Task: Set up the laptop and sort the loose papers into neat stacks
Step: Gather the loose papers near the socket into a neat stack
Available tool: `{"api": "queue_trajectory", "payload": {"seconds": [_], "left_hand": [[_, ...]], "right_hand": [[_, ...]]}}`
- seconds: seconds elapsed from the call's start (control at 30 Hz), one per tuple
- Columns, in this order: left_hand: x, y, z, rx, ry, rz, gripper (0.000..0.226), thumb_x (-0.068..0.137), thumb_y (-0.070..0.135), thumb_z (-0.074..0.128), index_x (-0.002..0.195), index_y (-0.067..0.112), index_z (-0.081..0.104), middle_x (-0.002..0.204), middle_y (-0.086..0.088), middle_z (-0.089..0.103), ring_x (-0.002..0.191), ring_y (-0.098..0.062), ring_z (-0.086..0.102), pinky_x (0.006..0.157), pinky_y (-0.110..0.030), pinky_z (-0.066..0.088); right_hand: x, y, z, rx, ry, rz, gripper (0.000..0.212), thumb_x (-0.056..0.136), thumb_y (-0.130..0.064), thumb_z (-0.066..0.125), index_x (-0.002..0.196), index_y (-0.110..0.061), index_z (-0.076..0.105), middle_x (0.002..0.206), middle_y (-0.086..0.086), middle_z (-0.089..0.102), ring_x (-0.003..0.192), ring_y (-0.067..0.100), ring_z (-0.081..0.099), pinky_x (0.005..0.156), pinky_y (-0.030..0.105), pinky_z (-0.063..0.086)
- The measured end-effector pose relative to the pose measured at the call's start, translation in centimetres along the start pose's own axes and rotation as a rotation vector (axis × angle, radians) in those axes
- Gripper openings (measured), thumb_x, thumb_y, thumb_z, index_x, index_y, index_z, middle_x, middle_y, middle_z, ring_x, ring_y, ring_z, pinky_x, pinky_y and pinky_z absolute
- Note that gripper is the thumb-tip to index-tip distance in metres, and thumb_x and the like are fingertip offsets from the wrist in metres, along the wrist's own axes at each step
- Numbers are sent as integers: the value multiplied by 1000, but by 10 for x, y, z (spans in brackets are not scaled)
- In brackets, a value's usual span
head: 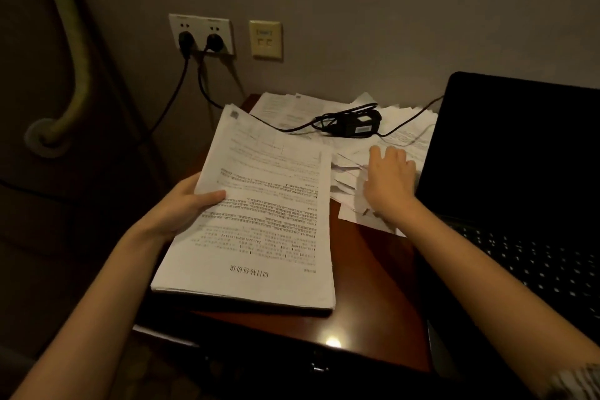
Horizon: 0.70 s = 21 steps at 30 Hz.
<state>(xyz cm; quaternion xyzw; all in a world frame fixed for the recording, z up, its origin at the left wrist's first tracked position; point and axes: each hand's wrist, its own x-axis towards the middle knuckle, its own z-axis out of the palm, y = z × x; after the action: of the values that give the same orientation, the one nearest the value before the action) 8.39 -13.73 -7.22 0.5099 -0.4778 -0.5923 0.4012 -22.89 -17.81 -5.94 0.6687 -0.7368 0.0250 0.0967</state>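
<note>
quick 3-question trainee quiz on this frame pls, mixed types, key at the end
1. True or false: the left hand grips the stack of papers by its left edge, thumb on top.
2. What lies on the loose papers at the back of the desk?
A. a power adapter with its cable
B. a mug
C. a stapler
3. Fill in: the right hand rests on the loose papers just left of the open ____.

Key
1. True.
2. A: the power adapter sits on the sheets.
3. laptop.
</note>
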Motion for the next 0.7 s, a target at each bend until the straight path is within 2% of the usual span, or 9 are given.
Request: {"api": "queue_trajectory", "payload": {"seconds": [0.07, 0.13, 0.27, 0.43, 0.6, 0.7], "left_hand": [[5, -1, 3, -71, -39, 31, 40, 83, 5, 55, 122, 16, 54, 109, -15, 69, 92, -33, 69, 66, -40, 60], [11, -4, 6, -122, -57, 27, 45, 78, 8, 56, 122, 15, 54, 113, -18, 66, 93, -33, 69, 67, -40, 60], [13, -11, 1, -150, -90, 20, 46, 77, 6, 56, 122, 14, 54, 113, -19, 66, 90, -34, 70, 62, -38, 59], [10, -15, -5, -85, -133, -4, 41, 86, -1, 54, 124, 14, 52, 110, -18, 68, 93, -36, 69, 66, -41, 60], [7, -13, -2, -59, -86, -14, 35, 91, -10, 46, 115, 14, 51, 101, -14, 66, 75, -23, 72, 57, -34, 59], [5, -12, -4, -27, -11, 9, 48, 90, -12, 49, 128, 17, 44, 115, -15, 61, 85, -23, 69, 66, -37, 59]], "right_hand": [[10, 10, 9, -13, -64, 55, 43, 91, -24, 52, 129, -12, 37, 129, 17, 45, 118, 33, 42, 94, 42, 37], [16, 11, 15, -31, -49, 66, 39, 93, -27, 50, 127, -11, 39, 126, 18, 49, 116, 33, 46, 91, 43, 39], [20, 9, 16, -79, -3, 32, 22, 96, -12, 43, 117, -9, 47, 116, 14, 57, 106, 32, 57, 80, 38, 45], [21, 8, 11, -182, -35, -7, 24, 96, -4, 41, 114, -7, 56, 112, 11, 61, 103, 29, 60, 75, 34, 44], [27, -4, -7, -215, 8, -3, 26, 93, -3, 46, 115, -10, 60, 109, 10, 63, 102, 28, 61, 70, 31, 40], [24, -19, -21, -242, 39, -62, 23, 91, -5, 53, 112, -8, 61, 108, 9, 63, 99, 27, 62, 70, 32, 44]]}}
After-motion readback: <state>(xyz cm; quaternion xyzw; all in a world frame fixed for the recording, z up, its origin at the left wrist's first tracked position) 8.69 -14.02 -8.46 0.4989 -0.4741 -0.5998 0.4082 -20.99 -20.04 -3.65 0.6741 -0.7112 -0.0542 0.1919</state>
